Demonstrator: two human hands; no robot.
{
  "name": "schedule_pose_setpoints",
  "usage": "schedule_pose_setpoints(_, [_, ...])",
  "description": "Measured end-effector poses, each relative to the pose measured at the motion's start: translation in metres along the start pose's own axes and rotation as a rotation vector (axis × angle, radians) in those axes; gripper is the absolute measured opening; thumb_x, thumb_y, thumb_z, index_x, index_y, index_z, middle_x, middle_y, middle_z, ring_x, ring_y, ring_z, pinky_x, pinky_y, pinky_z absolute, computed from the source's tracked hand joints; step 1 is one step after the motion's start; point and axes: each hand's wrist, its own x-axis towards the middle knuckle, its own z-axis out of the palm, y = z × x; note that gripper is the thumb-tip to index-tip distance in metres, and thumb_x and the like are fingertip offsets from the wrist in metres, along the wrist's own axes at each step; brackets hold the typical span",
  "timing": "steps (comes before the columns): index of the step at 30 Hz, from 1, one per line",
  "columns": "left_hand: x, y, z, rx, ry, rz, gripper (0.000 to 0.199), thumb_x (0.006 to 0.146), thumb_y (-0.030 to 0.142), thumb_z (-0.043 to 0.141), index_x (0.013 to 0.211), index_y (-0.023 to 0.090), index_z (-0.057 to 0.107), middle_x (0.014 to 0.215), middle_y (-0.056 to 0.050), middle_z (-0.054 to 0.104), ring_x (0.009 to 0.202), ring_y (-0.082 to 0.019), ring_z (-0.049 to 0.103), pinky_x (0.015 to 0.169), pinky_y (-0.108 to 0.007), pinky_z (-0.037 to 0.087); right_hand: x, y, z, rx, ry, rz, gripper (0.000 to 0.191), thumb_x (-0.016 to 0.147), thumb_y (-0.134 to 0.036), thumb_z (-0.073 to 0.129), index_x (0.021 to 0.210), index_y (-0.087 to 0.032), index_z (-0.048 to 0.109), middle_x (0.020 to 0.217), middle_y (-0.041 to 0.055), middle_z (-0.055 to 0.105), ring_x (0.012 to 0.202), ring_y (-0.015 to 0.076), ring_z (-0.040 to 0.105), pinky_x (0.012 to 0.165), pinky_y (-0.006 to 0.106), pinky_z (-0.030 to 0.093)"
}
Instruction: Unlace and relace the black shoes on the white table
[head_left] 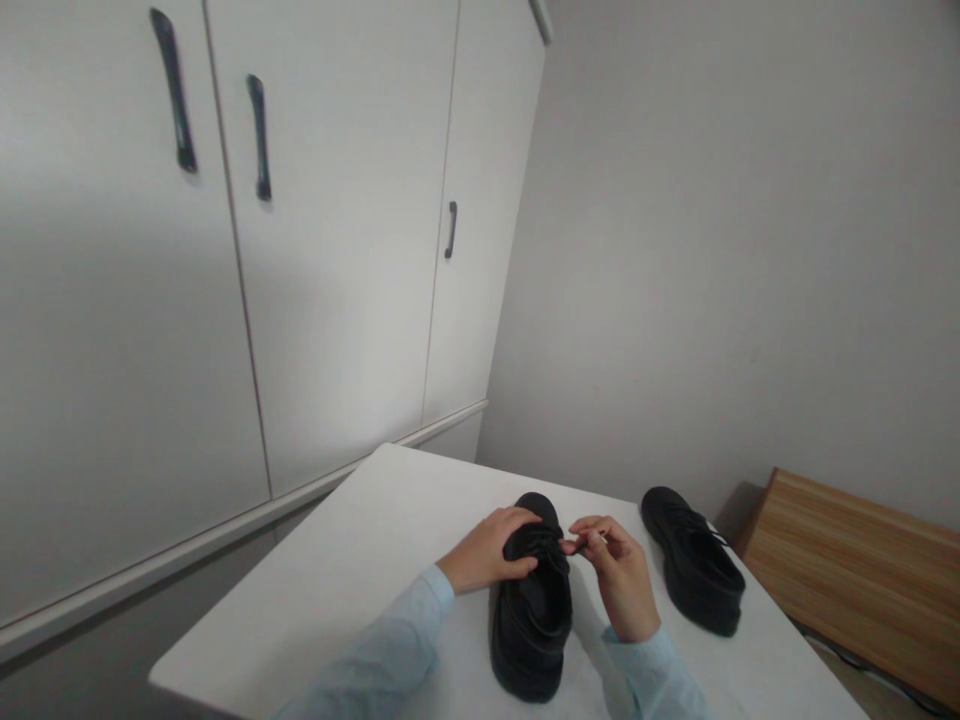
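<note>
Black lace-up shoe (531,640) is resting on the tabletop (315,600), its fastening seemingly unfinished: right fingers (598,548) are apparently pinching a lace (580,548), left fingers (519,516) curving over, grip unclear; matching shoe (694,565) is standing untouched.

Counted two chunky black leather-looking lace-up shoes (529,665) (705,600). Got two bare hands (491,548) (621,578), two light-blue long fabric sleeves (394,635) (660,670). Logged one flat white table with rounded corners (375,540). Tallied three tall flat white cabinet doors (112,300) (337,280) (491,180), three slim dark curved pull handles (174,90) (259,137) (451,230), so one per door. Marked one plain light-grey wall (712,250), one brown wood-grain slanted panel (862,570). Can't count thin black shoelaces (694,518), too small, black on black.
</note>
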Motion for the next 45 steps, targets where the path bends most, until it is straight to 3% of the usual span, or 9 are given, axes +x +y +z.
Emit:
schedule_pose_setpoints(5, [0.000, -0.001, 0.000, -0.003, -0.007, -0.003, 0.055, 0.074, 0.039, 0.062, 0.125, 0.021, 0.048, 0.124, -0.010, 0.053, 0.116, -0.026, 0.046, 0.101, -0.039, 0.034, 0.002, -0.006, -0.006, 0.069, 0.123, 0.024, 0.028, 0.080, -0.045, 0.057, 0.070, -0.019, 0.053, 0.073, 0.0003, 0.060, 0.038, 0.0049, 0.041, 0.050, 0.029, 0.053])
schedule_pose_setpoints(11, [-0.001, 0.001, 0.000, -0.029, -0.011, -0.008, 0.053, 0.075, 0.041, 0.063, 0.123, 0.022, 0.052, 0.126, -0.009, 0.052, 0.118, -0.024, 0.045, 0.103, -0.038, 0.032, 0.005, -0.002, -0.008, -0.243, 0.060, 0.184, 0.035, 0.070, -0.050, 0.065, 0.067, -0.018, 0.052, 0.064, 0.0007, 0.061, 0.037, 0.0101, 0.052, 0.040, 0.024, 0.044])
schedule_pose_setpoints(14, [-0.001, 0.003, -0.001, -0.048, 0.008, -0.004, 0.042, 0.078, 0.043, 0.060, 0.116, 0.026, 0.058, 0.129, -0.007, 0.049, 0.120, -0.024, 0.043, 0.104, -0.038, 0.032, 0.004, 0.004, -0.004, -0.307, 0.018, 0.185, 0.035, 0.069, -0.052, 0.065, 0.069, -0.018, 0.053, 0.050, -0.0028, 0.055, 0.039, 0.0127, 0.053, 0.040, 0.023, 0.040])
schedule_pose_setpoints(17, [0.001, 0.005, -0.004, -0.053, 0.077, 0.013, 0.028, 0.083, 0.042, 0.054, 0.102, 0.025, 0.065, 0.119, -0.006, 0.055, 0.113, -0.021, 0.048, 0.100, -0.036, 0.035, 0.003, 0.006, -0.002, -0.346, -0.009, 0.178, 0.035, 0.069, -0.052, 0.064, 0.068, -0.018, 0.055, 0.041, -0.0041, 0.050, 0.039, 0.0131, 0.051, 0.041, 0.023, 0.039])
schedule_pose_setpoints(23, [0.003, -0.001, -0.005, 0.023, 0.138, -0.014, 0.023, 0.085, 0.039, 0.052, 0.092, 0.021, 0.064, 0.090, -0.004, 0.063, 0.092, -0.019, 0.053, 0.087, -0.032, 0.040, 0.001, 0.005, -0.002, -0.357, -0.077, 0.180, 0.032, 0.071, -0.049, 0.064, 0.076, -0.018, 0.058, 0.049, -0.0029, 0.054, 0.042, 0.0121, 0.050, 0.037, 0.021, 0.033])
schedule_pose_setpoints(30, [0.003, -0.005, 0.000, 0.061, 0.180, -0.052, 0.018, 0.089, 0.032, 0.045, 0.084, 0.018, 0.055, 0.086, -0.004, 0.059, 0.088, -0.018, 0.051, 0.081, -0.029, 0.040, 0.001, -0.001, 0.003, -0.536, -0.113, 0.024, 0.025, 0.072, -0.041, 0.063, 0.072, -0.016, 0.064, 0.059, 0.0004, 0.060, 0.045, 0.0111, 0.046, 0.043, 0.023, 0.037])
schedule_pose_setpoints(33, [0.003, -0.007, -0.002, 0.017, 0.277, -0.122, 0.016, 0.091, 0.028, 0.038, 0.087, 0.018, 0.050, 0.086, -0.004, 0.058, 0.085, -0.017, 0.053, 0.079, -0.029, 0.042, 0.001, -0.003, 0.003, -0.592, -0.148, -0.061, 0.020, 0.076, -0.036, 0.060, 0.071, -0.017, 0.064, 0.068, 0.0027, 0.062, 0.055, 0.0138, 0.052, 0.051, 0.026, 0.042])
schedule_pose_setpoints(38, [0.005, -0.012, -0.009, -0.002, 0.553, -0.212, 0.014, 0.091, 0.028, 0.035, 0.086, 0.020, 0.045, 0.081, -0.003, 0.056, 0.080, -0.016, 0.055, 0.076, -0.029, 0.043, 0.000, -0.001, 0.002, -0.644, -0.223, -0.143, 0.009, 0.078, -0.024, 0.057, 0.080, -0.018, 0.064, 0.082, 0.0052, 0.061, 0.071, 0.0172, 0.056, 0.061, 0.028, 0.046])
schedule_pose_setpoints(45, [0.005, -0.018, -0.014, 0.164, 0.863, -0.273, 0.013, 0.088, 0.027, 0.039, 0.085, 0.020, 0.048, 0.083, -0.004, 0.054, 0.083, -0.019, 0.053, 0.079, -0.034, 0.043, -0.003, 0.004, 0.006, -0.781, -0.247, -0.233, 0.017, 0.075, -0.013, 0.055, 0.088, -0.021, 0.063, 0.093, 0.0060, 0.059, 0.092, 0.0215, 0.055, 0.080, 0.035, 0.045])
